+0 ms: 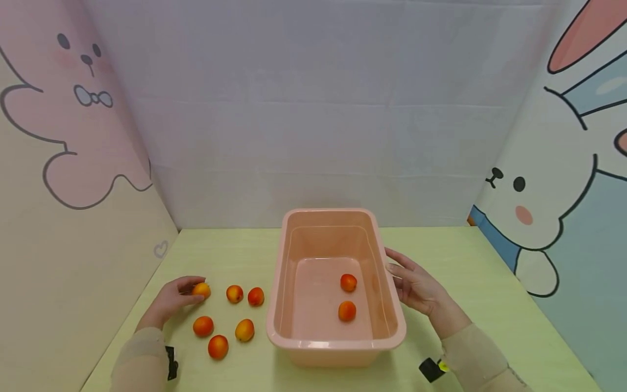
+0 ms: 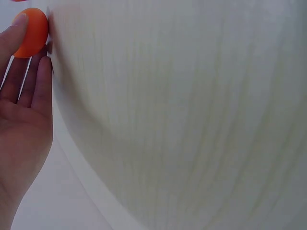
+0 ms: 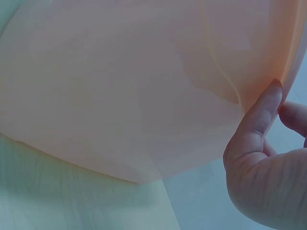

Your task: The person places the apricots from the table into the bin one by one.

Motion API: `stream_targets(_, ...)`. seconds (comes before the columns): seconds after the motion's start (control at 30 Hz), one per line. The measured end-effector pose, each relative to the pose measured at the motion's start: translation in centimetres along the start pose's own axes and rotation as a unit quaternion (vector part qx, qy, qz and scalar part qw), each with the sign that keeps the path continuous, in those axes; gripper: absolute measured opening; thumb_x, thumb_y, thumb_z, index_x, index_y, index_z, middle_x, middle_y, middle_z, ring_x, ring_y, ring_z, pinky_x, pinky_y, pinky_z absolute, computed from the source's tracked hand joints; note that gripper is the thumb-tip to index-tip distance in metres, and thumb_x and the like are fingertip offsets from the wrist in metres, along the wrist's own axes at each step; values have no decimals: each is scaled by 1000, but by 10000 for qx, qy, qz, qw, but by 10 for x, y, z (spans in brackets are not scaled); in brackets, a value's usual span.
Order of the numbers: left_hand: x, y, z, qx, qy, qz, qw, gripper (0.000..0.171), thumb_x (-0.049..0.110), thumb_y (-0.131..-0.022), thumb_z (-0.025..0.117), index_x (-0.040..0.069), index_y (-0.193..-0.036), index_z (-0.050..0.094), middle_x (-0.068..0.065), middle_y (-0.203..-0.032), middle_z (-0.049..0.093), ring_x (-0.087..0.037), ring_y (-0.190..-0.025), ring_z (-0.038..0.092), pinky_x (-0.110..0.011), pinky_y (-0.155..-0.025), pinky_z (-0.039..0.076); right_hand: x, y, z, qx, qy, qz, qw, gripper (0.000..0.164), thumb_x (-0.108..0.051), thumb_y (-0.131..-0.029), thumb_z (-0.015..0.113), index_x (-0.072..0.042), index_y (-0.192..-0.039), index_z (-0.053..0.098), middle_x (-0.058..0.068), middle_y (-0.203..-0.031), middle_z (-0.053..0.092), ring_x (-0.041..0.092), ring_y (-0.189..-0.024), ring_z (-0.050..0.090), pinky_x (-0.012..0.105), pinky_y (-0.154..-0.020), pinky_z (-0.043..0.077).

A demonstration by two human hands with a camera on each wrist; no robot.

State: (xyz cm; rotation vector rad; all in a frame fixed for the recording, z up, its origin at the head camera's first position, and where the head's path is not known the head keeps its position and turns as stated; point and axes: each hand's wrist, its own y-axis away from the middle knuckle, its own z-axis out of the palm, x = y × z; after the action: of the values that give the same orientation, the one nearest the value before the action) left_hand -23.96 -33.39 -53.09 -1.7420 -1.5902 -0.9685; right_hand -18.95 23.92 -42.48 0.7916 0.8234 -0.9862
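Observation:
My left hand (image 1: 172, 298) is at the left of the table, thumb and fingers about a small round yellow-orange fruit (image 1: 201, 291). In the left wrist view, the thumb lies on the near side of this fruit (image 2: 32, 33) and the fingers are behind it. A pink plastic basin (image 1: 335, 344) stands at the centre, with a red fruit (image 1: 348, 282) and an orange fruit (image 1: 347, 311) inside. My right hand (image 1: 418, 286) is at the basin's right side, fingers extended. In the right wrist view, a digit rests against the outer wall (image 3: 120, 96) just under the rim.
Several loose fruits lie between the left hand and the basin, among them a red one (image 1: 256, 296), a yellow one (image 1: 245, 330) and an orange-red one (image 1: 217, 347) nearest me. The pale table (image 1: 441, 245) meets a white back wall (image 1: 313, 136) and printed side panels.

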Motion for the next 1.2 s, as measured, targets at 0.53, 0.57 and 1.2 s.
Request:
stream_targets(0.53,5,2,-4,60,-111,5,9999,49,16,-85,80,-6,-126,62,-22,-124,62,-32,-107,58,-18,-81,49,-2,0,1,43,39,36,10000,51,-14,-102,57,-18,-150,39,5,-123,66,20,-102,69,34,-83,57)
stream_targets(0.57,7,1,-5,66,-139,28,9999,49,16,-86,79,-5,-127,62,-21,-124,62,-33,-109,57,-19,-81,49,-2,0,1,39,50,39,10000,52,-14,-102,57,-17,-150,38,5,-123,66,20,-103,68,34,-83,57)
stream_targets(1.2,75,-9,-10,374,31,677,9970,49,21,-91,74,0,-134,59,-22,-131,58,-41,-116,57,-29,-87,55,-15,2,2,172,1935,-66,9809,67,-19,-103,55,-2,-157,18,4,-113,63,16,-96,67,34,-83,57)
